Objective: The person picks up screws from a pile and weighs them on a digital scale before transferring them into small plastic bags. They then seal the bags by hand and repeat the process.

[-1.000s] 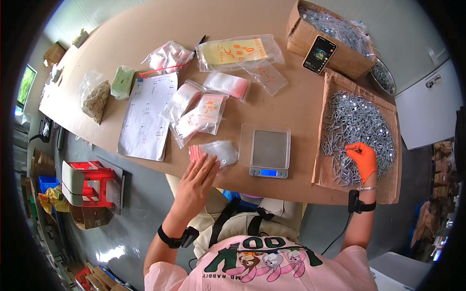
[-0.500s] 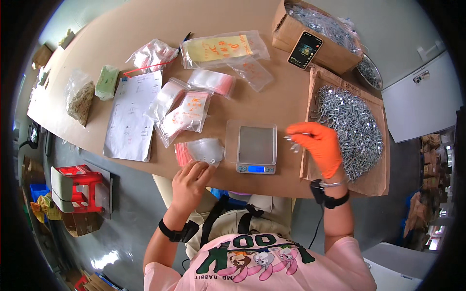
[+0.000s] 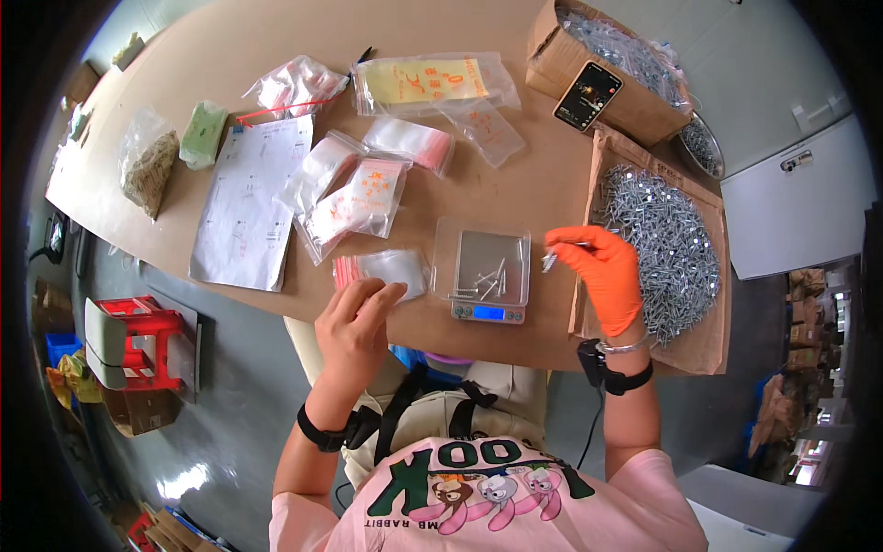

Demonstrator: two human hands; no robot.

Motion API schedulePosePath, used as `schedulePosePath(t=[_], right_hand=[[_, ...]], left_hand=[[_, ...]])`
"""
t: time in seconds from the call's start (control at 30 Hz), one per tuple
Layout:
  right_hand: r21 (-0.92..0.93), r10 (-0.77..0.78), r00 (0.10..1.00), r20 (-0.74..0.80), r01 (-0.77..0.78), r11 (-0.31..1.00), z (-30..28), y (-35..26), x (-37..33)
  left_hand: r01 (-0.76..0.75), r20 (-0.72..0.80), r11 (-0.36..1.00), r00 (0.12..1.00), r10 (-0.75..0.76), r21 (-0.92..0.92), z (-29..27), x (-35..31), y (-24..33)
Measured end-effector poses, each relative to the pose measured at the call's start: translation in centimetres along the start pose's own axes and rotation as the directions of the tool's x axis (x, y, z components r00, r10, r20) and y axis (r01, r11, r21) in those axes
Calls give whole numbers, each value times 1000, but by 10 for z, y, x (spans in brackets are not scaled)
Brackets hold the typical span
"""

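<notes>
The orange-gloved right hand [image 3: 607, 276] hangs just left of the rim of the cardboard tray [image 3: 582, 299], its grip closed on a few screws [image 3: 550, 261] between thumb and fingers; the glove hides part of them, so their number is hard to make out. Left of it, near the table's [image 3: 524, 198] front edge, stands a digital scale [image 3: 488, 314] with a lit blue display. Loose screws [image 3: 492, 279] lie crossed on its plate, inside a clear plastic cover.

The bare left hand [image 3: 354, 317] is bent over the near side of a stack of small zip-lock bags [image 3: 401, 267] at the front edge — its curled fingers cover that side, and I cannot tell whether its grip pinches a bag or only rests there.

The cardboard tray, toward the table's right end, bears a heap of screws [image 3: 664, 253], partly masked by the glove. At the far right, a phone [image 3: 589, 96] leans on a cardboard box [image 3: 648, 120], which covers part of a metal bowl [image 3: 716, 167] — only one side of the bowl shows.
</notes>
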State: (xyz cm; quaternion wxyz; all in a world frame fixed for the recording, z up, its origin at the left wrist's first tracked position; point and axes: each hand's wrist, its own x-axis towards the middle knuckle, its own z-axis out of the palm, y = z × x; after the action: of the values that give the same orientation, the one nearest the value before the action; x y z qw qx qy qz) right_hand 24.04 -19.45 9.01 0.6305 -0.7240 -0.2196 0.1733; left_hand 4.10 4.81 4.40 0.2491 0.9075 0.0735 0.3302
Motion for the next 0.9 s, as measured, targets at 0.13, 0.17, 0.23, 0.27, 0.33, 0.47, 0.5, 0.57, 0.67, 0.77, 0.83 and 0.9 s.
schedulePosePath(t=[0.13, 0.17, 0.23, 0.27, 0.33, 0.47, 0.5, 0.57, 0.67, 0.77, 0.83, 0.9], right_hand=[[-68, 0, 991, -134, -9, 998, -39, -5, -10], [-129, -16, 984, -176, -7, 992, -51, -3, -13], [-192, -32, 976, -216, -10, 981, -76, 2, -18], [-298, 11, 963, -270, -94, 950, -86, 6, -20], [-443, 70, 934, -350, -231, 866, -105, 18, -23], [-655, 216, 915, -341, -396, 643, -113, 40, -33], [-856, -52, 953, -300, -245, 456, -104, 46, -35], [-974, -295, 939, -176, -122, 193, -86, 50, -34], [-913, -290, 940, -180, -51, 404, -54, 36, -21], [-748, -154, 987, 55, 142, 648, -16, 19, -5], [-655, -153, 942, 298, 319, 685, 12, 17, 4], [-673, -171, 940, 296, 333, 660, 35, 21, 7]], left_hand=[[59, -15, 995, 998, -61, -85, -9, 3, 2], [43, -29, 995, 999, -46, -94, -11, 3, 2], [118, 35, 986, 993, -114, -120, -16, 1, 2], [147, 49, 980, 989, -142, -133, -17, 0, 2], [138, 50, 986, 990, -134, -87, -17, -3, 1], [206, 61, 975, 978, -201, -87, -14, -10, 2], [198, 50, 977, 980, -195, -72, -15, -12, 3], [281, 116, 958, 955, -274, -53, -17, -16, 5], [290, 139, 953, 951, -277, -86, -18, -18, 8], [233, 33, 953, 972, -231, -192, -7, -14, 11], [165, 19, 975, 986, -164, -146, -7, -12, 11], [97, 7, 990, 995, -97, -97, -9, -11, 11]])
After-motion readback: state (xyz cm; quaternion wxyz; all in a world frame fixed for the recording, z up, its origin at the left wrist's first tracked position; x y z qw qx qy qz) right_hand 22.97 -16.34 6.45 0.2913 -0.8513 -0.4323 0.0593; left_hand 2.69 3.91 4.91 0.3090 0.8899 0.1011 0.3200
